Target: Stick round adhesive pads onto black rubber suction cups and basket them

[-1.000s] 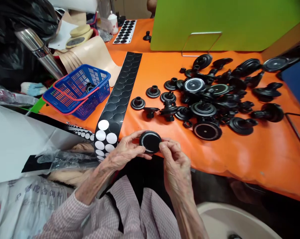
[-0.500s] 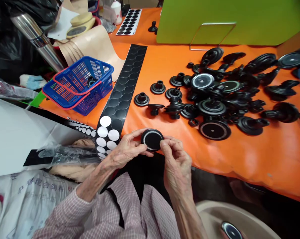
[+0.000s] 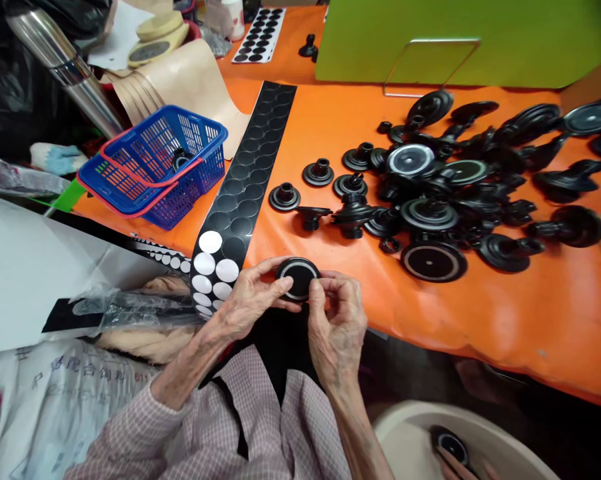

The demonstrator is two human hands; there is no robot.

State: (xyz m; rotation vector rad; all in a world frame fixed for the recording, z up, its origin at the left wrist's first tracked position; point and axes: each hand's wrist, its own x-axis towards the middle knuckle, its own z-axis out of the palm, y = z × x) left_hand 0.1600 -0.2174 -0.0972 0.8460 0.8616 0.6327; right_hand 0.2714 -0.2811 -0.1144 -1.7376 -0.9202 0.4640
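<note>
A black round disc-shaped part [image 3: 297,279] with a pale grey ring on its face is held over the table's front edge. My left hand [image 3: 255,293] grips it from the left, thumb across its face and fingers around its rim and beneath. At its right rim, the thumb and fingers of my right hand [image 3: 336,320] are pinched on the edge. To the left of my hands, a black strip of round stickers [image 3: 238,190] runs up the table; at its near end, several white circles [image 3: 209,265] show where the strip bends over the edge.
A heap of black disc-and-stem parts [image 3: 430,217] covers the right of the orange table [image 3: 490,320]. A blue basket [image 3: 180,193] stands left. At lower right, fingers touch a black disc [image 3: 450,445] in a beige basin [image 3: 405,427]. A green board [image 3: 430,33] stands behind.
Both hands and the disc have shifted slightly left. My left thumb reaches further over the disc's face. The disc in the basin has moved up and left in view.
</note>
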